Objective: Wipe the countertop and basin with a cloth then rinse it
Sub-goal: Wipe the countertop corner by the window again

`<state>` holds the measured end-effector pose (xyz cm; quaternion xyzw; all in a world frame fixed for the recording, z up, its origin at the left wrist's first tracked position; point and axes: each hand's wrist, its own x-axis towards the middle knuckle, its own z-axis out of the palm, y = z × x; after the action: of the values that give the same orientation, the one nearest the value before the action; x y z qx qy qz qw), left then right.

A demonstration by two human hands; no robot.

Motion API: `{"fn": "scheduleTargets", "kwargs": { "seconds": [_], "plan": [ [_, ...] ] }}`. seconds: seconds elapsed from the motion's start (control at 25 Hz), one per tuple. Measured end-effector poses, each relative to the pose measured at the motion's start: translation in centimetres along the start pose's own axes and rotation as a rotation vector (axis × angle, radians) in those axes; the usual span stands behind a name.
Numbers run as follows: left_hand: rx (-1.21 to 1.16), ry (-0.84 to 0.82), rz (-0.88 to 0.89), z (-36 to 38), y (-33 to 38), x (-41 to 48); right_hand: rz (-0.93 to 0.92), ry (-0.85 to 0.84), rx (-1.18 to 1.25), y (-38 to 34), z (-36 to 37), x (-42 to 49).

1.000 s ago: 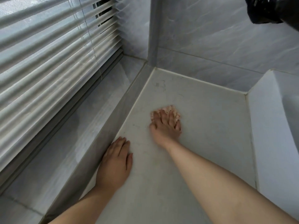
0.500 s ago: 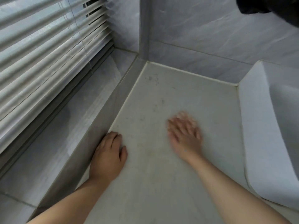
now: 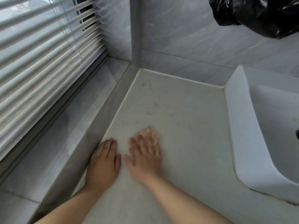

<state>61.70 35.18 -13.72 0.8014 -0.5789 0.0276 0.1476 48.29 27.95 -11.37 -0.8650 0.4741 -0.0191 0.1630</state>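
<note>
The pale countertop (image 3: 186, 113) fills the middle, with faint dark smudges near its far left corner. My right hand (image 3: 145, 152) lies flat on it, blurred, pressing a small pinkish cloth (image 3: 152, 134) that shows only past my fingertips. My left hand (image 3: 104, 162) rests flat, fingers together, at the counter's left edge, just left of the right hand and holding nothing. The white basin (image 3: 239, 126) stands on the counter at the right, its bowl partly in view.
A grey raised ledge (image 3: 97, 131) and window sill run along the left under slatted blinds (image 3: 40, 62). Marbled tiled walls close the back. A black plastic bag (image 3: 258, 15) hangs at the top right above the basin.
My right hand has slid the cloth from the middle of the counter back and leftward, ending close beside my left hand. The left hand has stayed planted at the counter's edge.
</note>
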Motion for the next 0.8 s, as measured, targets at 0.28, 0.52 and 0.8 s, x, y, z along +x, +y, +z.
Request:
{"fn": "scheduleTargets", "kwargs": {
  "seconds": [0.28, 0.52, 0.8],
  "plan": [
    [-0.024, -0.012, 0.023, -0.3, -0.9, -1.9, 0.214, 0.109, -0.135, 12.7, -2.3, -4.6],
    [-0.023, 0.000, 0.011, -0.5, -0.6, -1.9, 0.432, 0.089, -0.062, 6.4, -1.6, -2.9],
    [-0.067, 0.040, 0.064, 0.0, -1.1, -1.8, 0.031, 0.216, -0.207, 10.2, -1.2, -5.3]
  ]
}}
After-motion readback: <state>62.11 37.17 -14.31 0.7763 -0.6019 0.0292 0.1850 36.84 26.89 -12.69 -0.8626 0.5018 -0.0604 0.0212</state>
